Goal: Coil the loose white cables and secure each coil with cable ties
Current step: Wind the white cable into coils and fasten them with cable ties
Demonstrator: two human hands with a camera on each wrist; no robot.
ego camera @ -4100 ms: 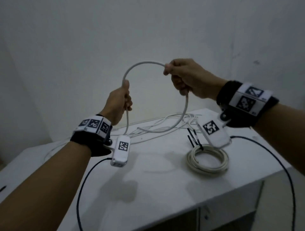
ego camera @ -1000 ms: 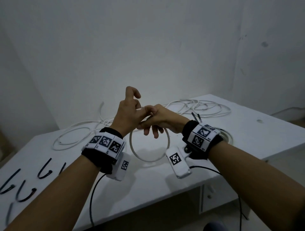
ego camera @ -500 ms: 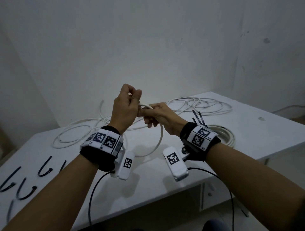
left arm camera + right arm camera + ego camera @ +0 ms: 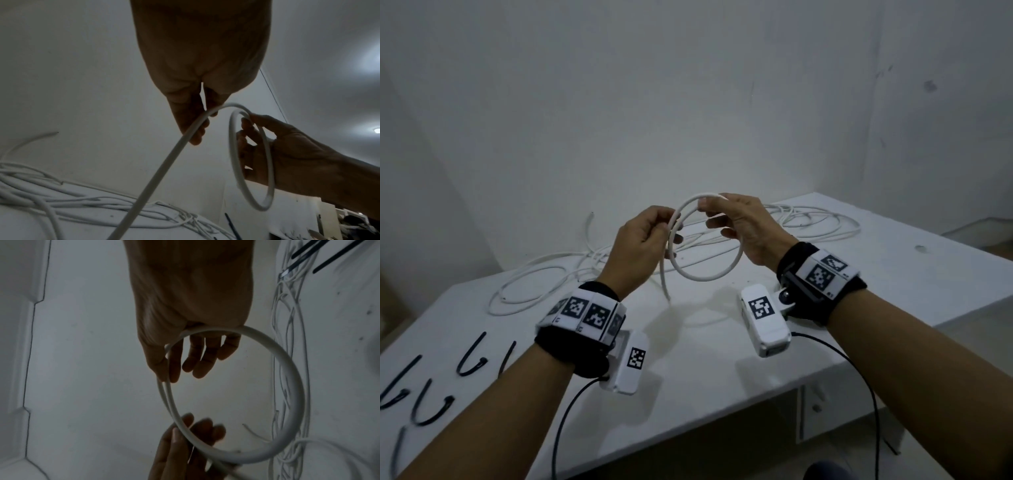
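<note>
A white cable [image 4: 705,278] is bent into a small round loop held in the air above the white table [image 4: 705,359]. My right hand [image 4: 710,205] pinches the top of the loop between thumb and forefinger, and in the right wrist view the loop [image 4: 292,369] shows two strands at that pinch. Gripping the loop's left side is my left hand [image 4: 669,228]. The cable's tail [image 4: 664,284] drops from it to the table. In the left wrist view the tail [image 4: 164,162] slants down from my left fingers [image 4: 195,129].
Loose white cables [image 4: 551,274] sprawl along the back of the table, with more at the right [image 4: 818,222]. Several black cable ties [image 4: 472,356] lie at the front left corner. A wall stands close behind the table.
Half a second ago both hands met at the top of the loop. Now they have moved apart: the right hand holds the top, the left hand the left side, and the loop is rounder.
</note>
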